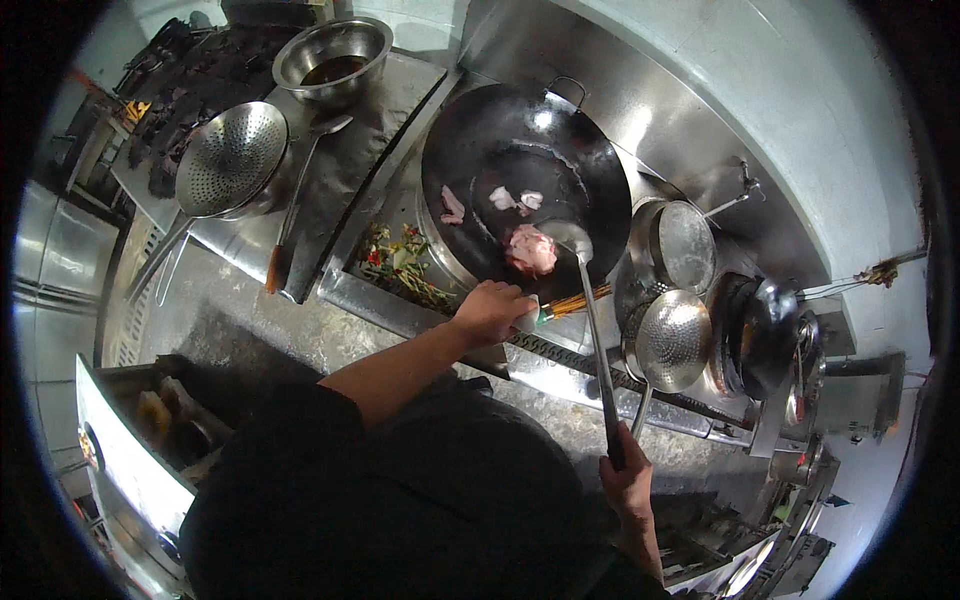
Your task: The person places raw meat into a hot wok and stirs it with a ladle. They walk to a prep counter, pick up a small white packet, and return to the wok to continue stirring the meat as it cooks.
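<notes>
My left hand (489, 312) is closed at the near edge of a black wok (480, 131), with a bit of white cloth (528, 316) showing at its fingers. The rim under the hand is hidden. In my right hand (628, 474) is the dark handle end of a long metal ladle (592, 315). Its head rests inside the wok, touching or close beside a clump of pale pink raw meat (532, 250). Smaller meat pieces (503, 199) lie apart towards the wok's middle, and another piece (452, 205) is at its left side.
A bundle of thin brown sticks (581, 301) lies beside my left hand. Food scraps (397, 259) sit left of the wok. Perforated strainers (232, 161) flank it, one on the right (673, 341). A steel bowl (334, 64) of dark liquid stands far left; a tap (742, 187) is at right.
</notes>
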{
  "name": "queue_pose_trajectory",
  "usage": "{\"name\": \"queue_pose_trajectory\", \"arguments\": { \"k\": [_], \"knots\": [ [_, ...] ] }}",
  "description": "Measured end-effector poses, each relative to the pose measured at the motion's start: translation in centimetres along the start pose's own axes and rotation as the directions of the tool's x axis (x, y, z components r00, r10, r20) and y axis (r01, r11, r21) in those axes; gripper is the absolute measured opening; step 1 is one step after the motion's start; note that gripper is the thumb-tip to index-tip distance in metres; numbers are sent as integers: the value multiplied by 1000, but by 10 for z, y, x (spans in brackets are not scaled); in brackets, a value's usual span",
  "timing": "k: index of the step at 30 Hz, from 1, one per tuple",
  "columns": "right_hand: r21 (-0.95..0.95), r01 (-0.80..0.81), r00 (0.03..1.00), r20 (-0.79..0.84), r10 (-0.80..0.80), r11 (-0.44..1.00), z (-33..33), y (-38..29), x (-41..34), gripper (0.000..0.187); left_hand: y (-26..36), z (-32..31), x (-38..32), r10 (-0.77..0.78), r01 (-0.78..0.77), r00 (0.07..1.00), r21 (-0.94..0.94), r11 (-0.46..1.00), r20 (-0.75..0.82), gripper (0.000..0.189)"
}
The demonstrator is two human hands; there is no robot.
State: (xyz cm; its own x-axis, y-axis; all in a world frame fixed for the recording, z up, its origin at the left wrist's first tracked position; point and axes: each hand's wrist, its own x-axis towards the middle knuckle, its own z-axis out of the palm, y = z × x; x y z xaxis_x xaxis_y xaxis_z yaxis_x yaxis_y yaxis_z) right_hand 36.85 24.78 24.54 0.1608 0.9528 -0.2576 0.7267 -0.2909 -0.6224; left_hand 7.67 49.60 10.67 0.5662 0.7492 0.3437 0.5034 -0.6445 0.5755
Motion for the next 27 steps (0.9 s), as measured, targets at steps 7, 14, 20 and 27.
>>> {"name": "queue_pose_trajectory", "arguments": {
  "k": [7,14,20,27],
  "knots": [
    [-35,-127,989,70,129,991,51,-26,86,61,5,-5,3,-22,21,999,12,1000,49,44],
    [-33,85,996,-36,-86,996,83,-24,91,62,2,-3,7,-21,21,996,7,1000,86,43],
    [-121,190,979,-53,-197,974,89,-35,132,56,4,-4,5,-87,74,984,88,993,157,43],
    [-405,298,951,43,-307,864,75,-51,145,63,7,-7,6,-65,66,994,-3,998,87,38]
  ]
}}
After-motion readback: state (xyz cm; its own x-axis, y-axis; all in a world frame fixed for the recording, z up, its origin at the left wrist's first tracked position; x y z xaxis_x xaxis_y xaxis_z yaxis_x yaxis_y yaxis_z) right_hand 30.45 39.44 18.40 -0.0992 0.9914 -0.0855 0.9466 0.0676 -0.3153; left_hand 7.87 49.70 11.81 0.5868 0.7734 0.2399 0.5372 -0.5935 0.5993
